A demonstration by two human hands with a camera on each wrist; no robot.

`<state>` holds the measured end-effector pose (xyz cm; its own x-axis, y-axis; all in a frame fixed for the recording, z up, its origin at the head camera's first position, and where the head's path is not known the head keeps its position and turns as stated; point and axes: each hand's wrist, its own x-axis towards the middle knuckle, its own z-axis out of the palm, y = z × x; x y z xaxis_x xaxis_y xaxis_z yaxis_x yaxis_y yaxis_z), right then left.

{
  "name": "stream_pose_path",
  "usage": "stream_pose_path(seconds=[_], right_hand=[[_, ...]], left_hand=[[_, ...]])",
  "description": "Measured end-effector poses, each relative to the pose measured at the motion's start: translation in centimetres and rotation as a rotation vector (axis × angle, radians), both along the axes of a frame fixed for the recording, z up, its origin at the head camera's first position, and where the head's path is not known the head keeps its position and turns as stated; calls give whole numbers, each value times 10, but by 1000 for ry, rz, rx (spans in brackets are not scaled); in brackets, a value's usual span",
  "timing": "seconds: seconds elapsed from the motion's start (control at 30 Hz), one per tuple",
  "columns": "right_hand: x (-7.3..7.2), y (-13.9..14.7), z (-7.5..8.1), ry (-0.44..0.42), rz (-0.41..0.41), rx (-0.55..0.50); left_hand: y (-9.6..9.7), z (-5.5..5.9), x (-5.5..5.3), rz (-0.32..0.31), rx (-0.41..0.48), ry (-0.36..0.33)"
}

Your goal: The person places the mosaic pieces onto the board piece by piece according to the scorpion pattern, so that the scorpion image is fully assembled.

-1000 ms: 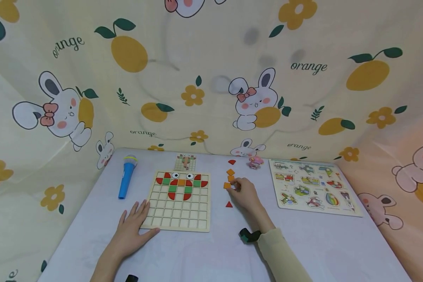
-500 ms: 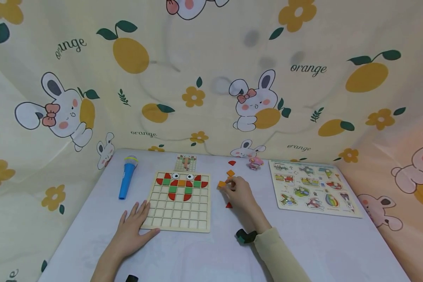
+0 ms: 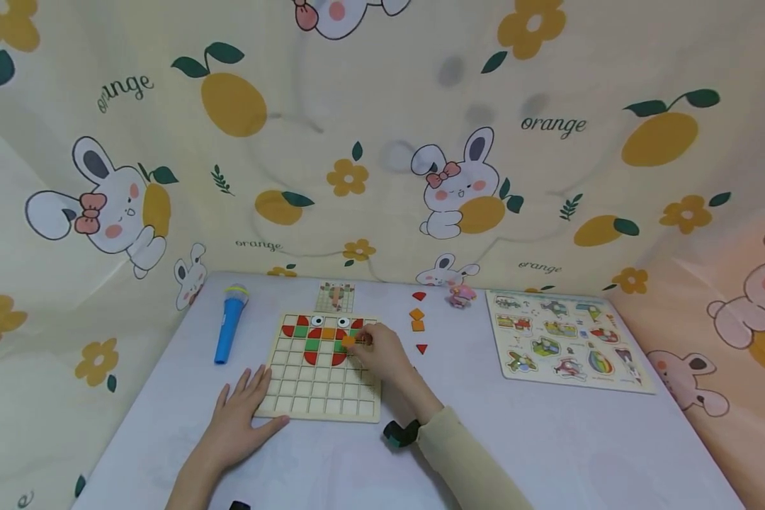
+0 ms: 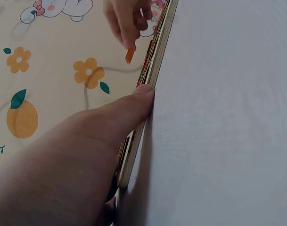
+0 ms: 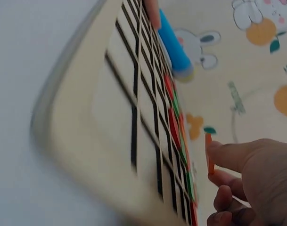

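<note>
Between the thumb and fingers of my right hand is an orange square tile, pinched above the wooden grid board. The right wrist view shows that orange tile edge-on, apart from the board. Red, green and orange tiles and two eye tiles fill cells in the board's upper rows. My left hand rests with spread, straight fingers at the board's left edge, its thumb on the near edge. Right of the board lie two more orange squares, a red triangle and a red fan-shaped tile.
A pattern card lies behind the board. The blue toy microphone is at the left, a small pink figure at the back, and a picture puzzle board at the right. A printed cloth hangs behind the table.
My right hand has picked up an orange square from the loose tiles and carried it left over the board. The red triangle has shifted and turned. My left hand stays put.
</note>
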<state>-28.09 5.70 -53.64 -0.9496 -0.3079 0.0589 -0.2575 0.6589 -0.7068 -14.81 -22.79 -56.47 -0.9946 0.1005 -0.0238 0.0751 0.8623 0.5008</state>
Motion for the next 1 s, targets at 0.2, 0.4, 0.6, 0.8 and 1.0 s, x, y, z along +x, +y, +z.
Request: stream_pose_path(seconds=[0.2,0.4,0.6,0.8,1.0], right_hand=[[2,-22,-8,10,19,-32],[5,-31,-11,22,-6,-40],[4,-36,-13,37,-23,-7],[6,-42,-16,65,-14,7],[7,-45,-17,84,-18,7]], left_hand=[[0,-1,2,7,12,-35],[0,-1,2,1,1,-40],[0,-3,1,2,-7,-10],[-1,-5,2,3,-14,-5],[-1,-2,0,-1,-8,4]])
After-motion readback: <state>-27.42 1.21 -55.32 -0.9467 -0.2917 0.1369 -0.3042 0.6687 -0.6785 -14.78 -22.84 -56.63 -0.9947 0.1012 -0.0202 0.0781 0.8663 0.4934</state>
